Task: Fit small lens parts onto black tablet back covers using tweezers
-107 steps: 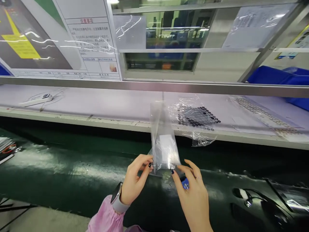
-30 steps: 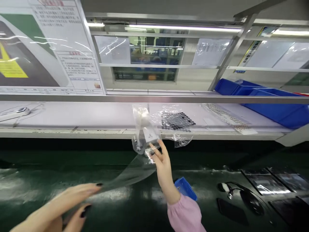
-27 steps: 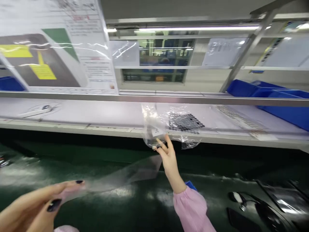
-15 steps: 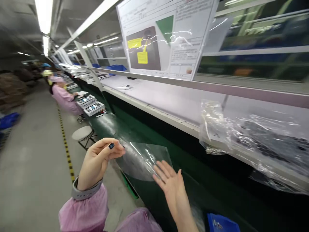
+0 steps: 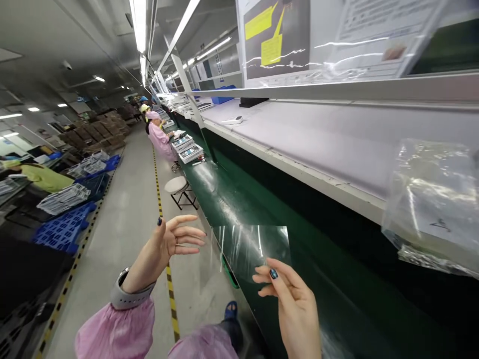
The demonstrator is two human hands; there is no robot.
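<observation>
Head view: clear film [image 5: 243,244] spans the tabletop's [image 5: 220,199] near edge, apparently aloft. Right hand [image 5: 295,299] grasps its lower part between thumb and fingers, presumably to leave most of the sheet uncovered. Left hand [image 5: 160,252] released: fingers extended toward film's left side, apart, thumb raised. Right fingers point leftward.

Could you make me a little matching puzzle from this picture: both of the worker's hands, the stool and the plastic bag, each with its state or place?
1. Left hand
2. Right hand
3. Round stool
4. Plastic bag

A. Holding a clear plastic sheet
B. Hanging over the front edge of the white shelf
C. Spread open, with a gray watch strap on its wrist
D. Beside the green bench

Pairs: 1-C, 2-A, 3-D, 4-B
</observation>
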